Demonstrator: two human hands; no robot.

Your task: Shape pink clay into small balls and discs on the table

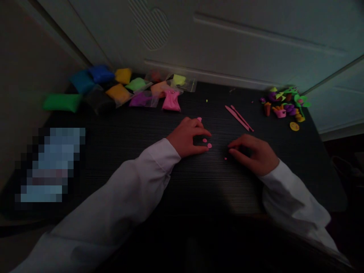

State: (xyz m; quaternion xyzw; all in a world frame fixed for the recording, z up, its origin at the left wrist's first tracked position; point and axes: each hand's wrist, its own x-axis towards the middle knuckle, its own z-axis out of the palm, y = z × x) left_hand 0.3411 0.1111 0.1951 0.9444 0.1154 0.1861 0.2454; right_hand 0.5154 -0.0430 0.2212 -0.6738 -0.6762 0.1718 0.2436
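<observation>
My left hand [187,137] rests over the dark table with its thumb and fingers apart. Its thumb tip is at the edge of a flat pink clay disc [209,145]. Another small pink disc [204,140] lies between the thumb and forefinger, and a pink clay piece [199,120] shows just beyond the knuckles. To the right, my right hand [254,151] has its thumb and forefinger tips brought together in a pinch. Whatever may be between them is too small and dark to make out. A tiny pink clay bit [225,158] lies just below those fingertips.
Two pink modelling tools [237,118] lie beyond my right hand. Bags of coloured clay [118,94] line the table's back left, including a pink one [171,100]. Small finished clay figures [284,104] cluster at back right. A pixelated screen [54,163] is at left; a panelled white surface [241,49] stands behind.
</observation>
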